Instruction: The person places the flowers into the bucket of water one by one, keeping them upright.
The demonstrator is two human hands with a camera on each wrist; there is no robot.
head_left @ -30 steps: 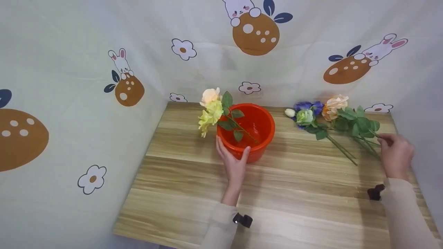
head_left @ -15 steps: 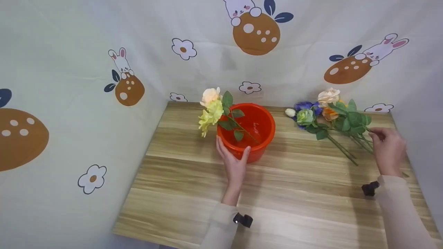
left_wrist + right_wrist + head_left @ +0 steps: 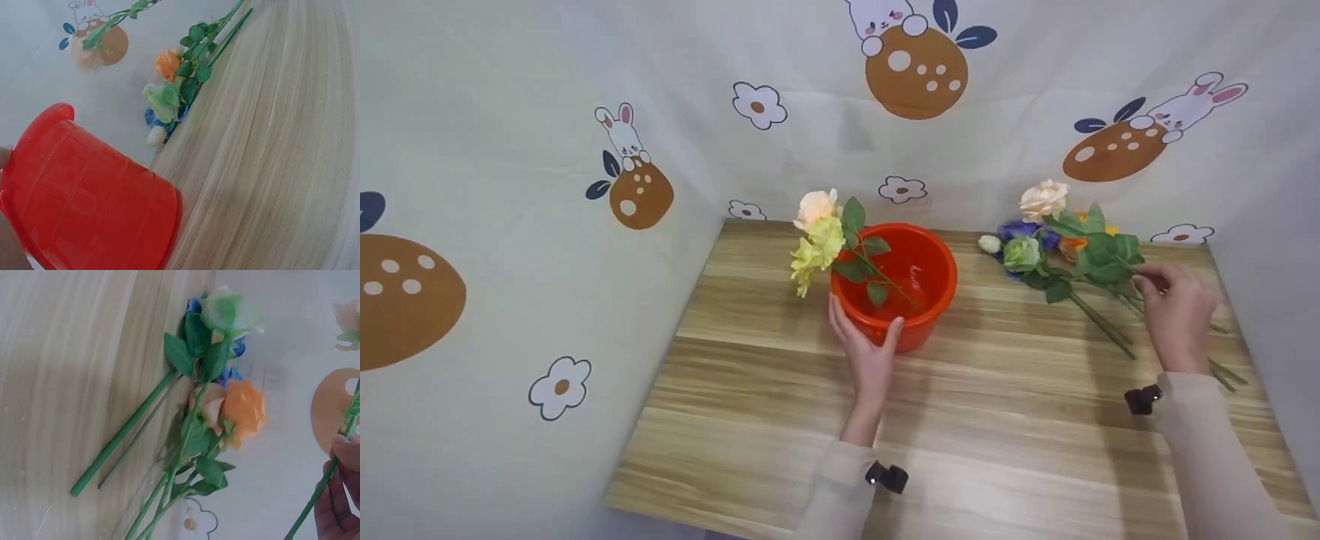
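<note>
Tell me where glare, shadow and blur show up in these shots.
Head view: glare whitens the table toward its near side, soft shadow beside the right sleeve, glints inside the red bucket; left wrist view: the peach flower looks hazy and soft; right wrist view: the pale green rose looks washed out, blurred.

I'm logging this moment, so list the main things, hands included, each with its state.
Red bucket: upright, open at the top
Left hand: resting against the bucket's near side
Right hand: pinching the stem of the pale rose
Pale rose: raised
Yellow flower: leaning out over the bucket's left rim
Orange rose: lying down
Green flower: lying down
Blue flowers: lying, partly covered
White bud: lying down
</note>
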